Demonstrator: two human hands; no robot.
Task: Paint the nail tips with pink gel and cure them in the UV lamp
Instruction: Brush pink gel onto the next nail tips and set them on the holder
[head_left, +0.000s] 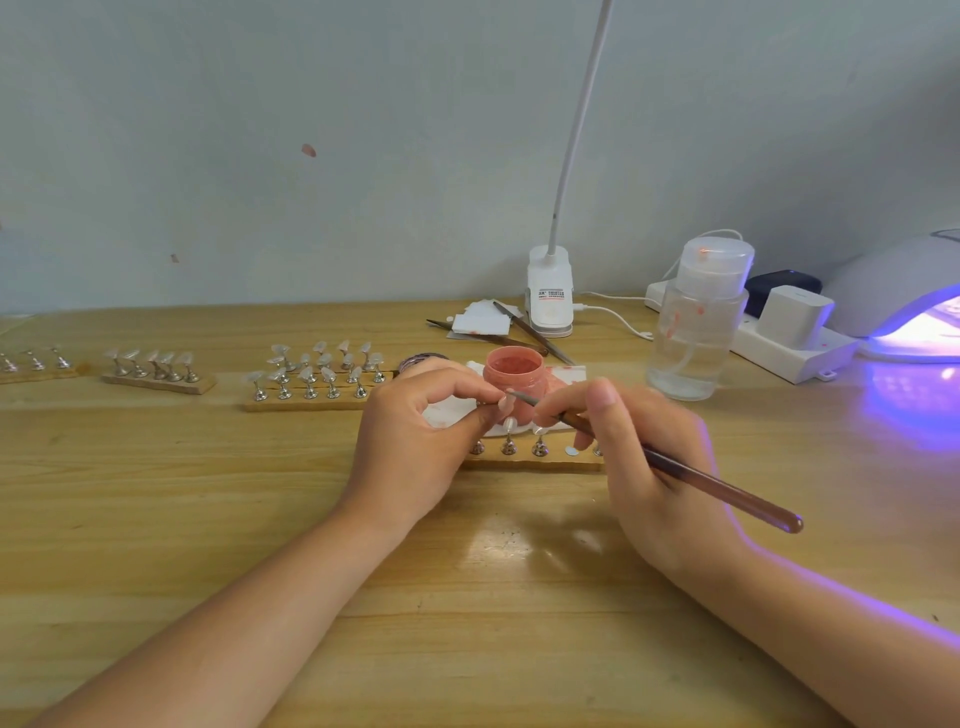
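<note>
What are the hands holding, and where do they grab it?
The left hand pinches a nail tip's little metal stand. The right hand grips the brush on its handle, near the bristles.

Single head cam, worn by the person, looking forward and down across the table (208, 519) toward the wall (260, 130). Close range: left hand (410, 441) and right hand (639, 457) sit mid-frame, forearms running off the bottom edge. Wide-angle lens.
</note>
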